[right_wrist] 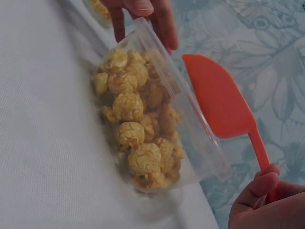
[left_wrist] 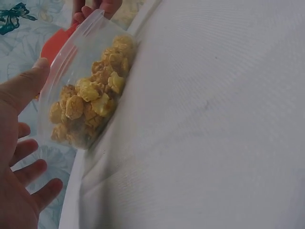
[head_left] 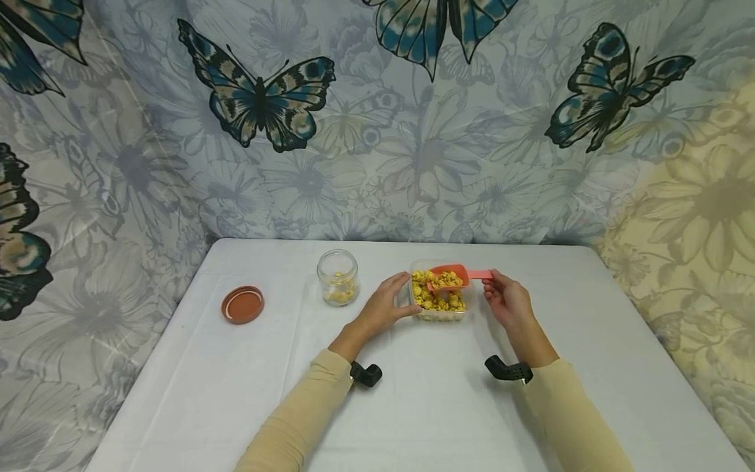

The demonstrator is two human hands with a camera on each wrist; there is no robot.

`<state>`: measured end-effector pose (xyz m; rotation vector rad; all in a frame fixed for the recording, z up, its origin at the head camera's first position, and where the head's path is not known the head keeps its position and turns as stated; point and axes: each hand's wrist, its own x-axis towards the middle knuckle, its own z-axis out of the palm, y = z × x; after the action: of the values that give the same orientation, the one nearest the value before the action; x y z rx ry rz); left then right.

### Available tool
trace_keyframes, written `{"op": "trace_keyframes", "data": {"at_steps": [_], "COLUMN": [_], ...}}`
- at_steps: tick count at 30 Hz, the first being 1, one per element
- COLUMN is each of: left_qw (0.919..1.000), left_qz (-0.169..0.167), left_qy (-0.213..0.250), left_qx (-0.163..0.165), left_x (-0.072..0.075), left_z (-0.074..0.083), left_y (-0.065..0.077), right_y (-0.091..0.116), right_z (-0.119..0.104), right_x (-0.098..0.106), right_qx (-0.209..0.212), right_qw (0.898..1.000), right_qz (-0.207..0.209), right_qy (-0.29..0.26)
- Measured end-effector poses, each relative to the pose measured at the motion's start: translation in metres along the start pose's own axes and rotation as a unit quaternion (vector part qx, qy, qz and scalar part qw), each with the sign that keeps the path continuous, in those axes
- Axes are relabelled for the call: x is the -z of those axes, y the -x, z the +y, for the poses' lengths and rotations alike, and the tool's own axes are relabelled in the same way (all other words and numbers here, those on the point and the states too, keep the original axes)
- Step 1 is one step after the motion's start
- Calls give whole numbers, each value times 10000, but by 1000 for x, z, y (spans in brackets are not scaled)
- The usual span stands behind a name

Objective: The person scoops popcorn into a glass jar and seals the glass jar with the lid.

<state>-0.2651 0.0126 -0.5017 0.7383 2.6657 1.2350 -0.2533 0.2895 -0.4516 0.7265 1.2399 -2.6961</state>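
My right hand [head_left: 510, 304] pinches the handle of an orange-red scoop [head_left: 478, 275]. Popcorn fills the scoop, which is above a clear plastic tub [head_left: 442, 316] of yellow popcorn [head_left: 422, 288]. In the right wrist view the scoop [right_wrist: 219, 98] hangs just beyond the tub's rim, its handle between thumb and fingers. At the tub's left side my left hand [head_left: 385, 303] rests with fingers spread and thumb near the front corner. The left wrist view shows that thumb against the rim and the other fingers [left_wrist: 28, 174] extended. A glass jar [head_left: 338, 278] with some popcorn inside stands left of that hand.
A brown round lid [head_left: 242, 305] lies at the left of the table. White cloth covers the table [head_left: 436, 406], whose back edge meets a butterfly-patterned cloth backdrop [head_left: 413, 164]. Both wrists wear black bands.
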Motion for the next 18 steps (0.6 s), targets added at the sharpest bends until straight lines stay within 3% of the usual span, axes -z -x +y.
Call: {"op": "trace_keyframes", "data": {"at_steps": [13,18], "left_qw": [9998,9999], "left_qz": [159,99], "left_qy": [138,-67], "left_qx": [-49,-72], "left_x": [14,19], "left_z": [10,15], "left_y": [3,6], "right_y": [1,4], "right_z": [-1,-2], "right_x": [-6,-9], "right_qx": [155,152], "right_qw": [9993,9989], "right_qz": [-273,-259], "right_qy": [-212,-368]}}
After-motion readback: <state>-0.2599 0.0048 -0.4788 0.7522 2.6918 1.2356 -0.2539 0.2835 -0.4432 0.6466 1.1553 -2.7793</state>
